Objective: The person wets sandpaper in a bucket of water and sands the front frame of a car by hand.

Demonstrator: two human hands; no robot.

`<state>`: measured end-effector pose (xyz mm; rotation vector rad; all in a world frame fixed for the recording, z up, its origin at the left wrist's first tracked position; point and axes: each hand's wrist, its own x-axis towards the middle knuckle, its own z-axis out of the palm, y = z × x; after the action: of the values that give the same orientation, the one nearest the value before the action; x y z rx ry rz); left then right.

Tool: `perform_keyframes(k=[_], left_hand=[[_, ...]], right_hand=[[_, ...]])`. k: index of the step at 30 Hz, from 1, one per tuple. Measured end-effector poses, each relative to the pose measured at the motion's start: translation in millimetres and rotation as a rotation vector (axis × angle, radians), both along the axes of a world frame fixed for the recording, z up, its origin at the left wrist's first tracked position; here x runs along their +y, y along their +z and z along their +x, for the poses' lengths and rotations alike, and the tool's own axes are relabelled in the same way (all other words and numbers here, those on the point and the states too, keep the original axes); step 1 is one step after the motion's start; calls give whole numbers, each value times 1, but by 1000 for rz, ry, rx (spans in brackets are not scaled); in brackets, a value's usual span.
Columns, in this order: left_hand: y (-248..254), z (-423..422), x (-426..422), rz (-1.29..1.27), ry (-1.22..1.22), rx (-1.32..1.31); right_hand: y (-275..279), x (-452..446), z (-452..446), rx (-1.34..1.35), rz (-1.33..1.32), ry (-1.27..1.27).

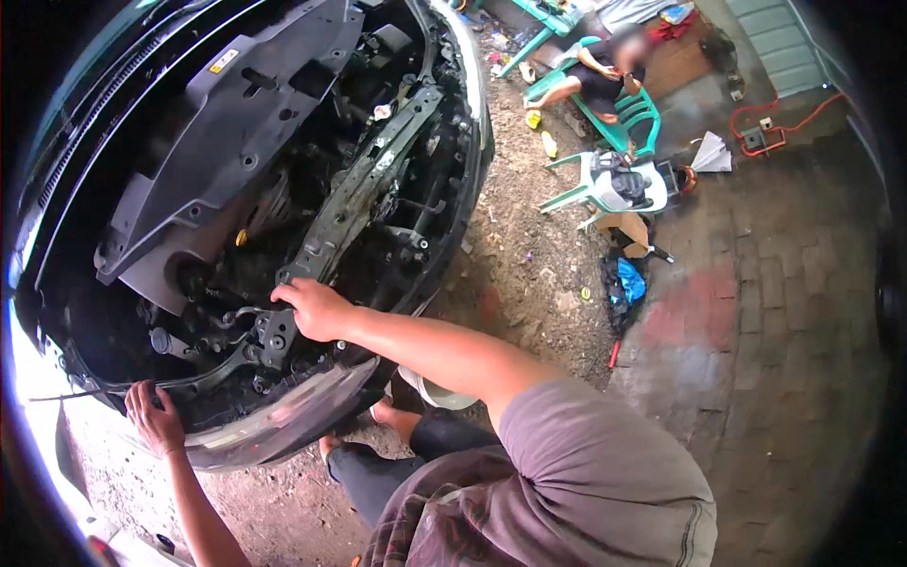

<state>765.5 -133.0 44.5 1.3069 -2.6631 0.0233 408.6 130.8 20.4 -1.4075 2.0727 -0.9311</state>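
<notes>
My right hand (319, 310) is on the near end of a greenish-grey metal crossbar (364, 180), its fingers curled over the bar. Under that hand sits a latch-like metal bracket (276, 338). At the front left corner of the engine bay, my left hand (154, 418) is closed at the body edge, beside a thin dark rod (71, 395) that reaches its fingertips. What its fingers grip is hidden. The open engine bay holds a large dark plastic cover (246, 104), a yellow dipstick handle (242, 237) and a round dark cap (162, 338).
A person (605, 80) sits on a green chair (642, 118) at the back right. Nearer stands a white-and-green chair (631, 184) with dark items on it. A blue bag (630, 281) and a red-handled tool (615, 353) lie on the ground. A pale bucket (436, 389) stands by my feet.
</notes>
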Motion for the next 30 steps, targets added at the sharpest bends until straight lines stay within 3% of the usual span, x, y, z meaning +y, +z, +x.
perform_keyframes(k=[6,9,11,13,14,16,20,24,26,27,30], left_hand=[[-18,9,-10,-58,-34,49],[-19,-10,-4,-31,-82,218],[4,-50,42,592,-146,692],[73,-102,115,1285,40,881],[79,-118,136,1430,-99,1057],[83,-133,156,1636,-134,1052],[115,-154,186,1672,-23,1141],[108,-161,198,1585,-120,1165],[123,-168,213,1635,-74,1174],[126,-169,219,1610,-145,1157],[129,-166,229,1622,-207,1110]], right_hand=[[43,8,20,-281,-179,-90],[73,13,29,-365,-244,-54],[92,19,30,-406,-286,1],[124,27,31,-461,-255,53],[131,29,31,-452,-264,52],[143,34,31,-430,-291,91],[156,55,22,-603,-318,-150],[160,83,15,-1338,1,-399],[156,99,19,-1539,23,-316],[124,98,23,-1568,30,-371],[138,115,30,-1567,-74,-347]])
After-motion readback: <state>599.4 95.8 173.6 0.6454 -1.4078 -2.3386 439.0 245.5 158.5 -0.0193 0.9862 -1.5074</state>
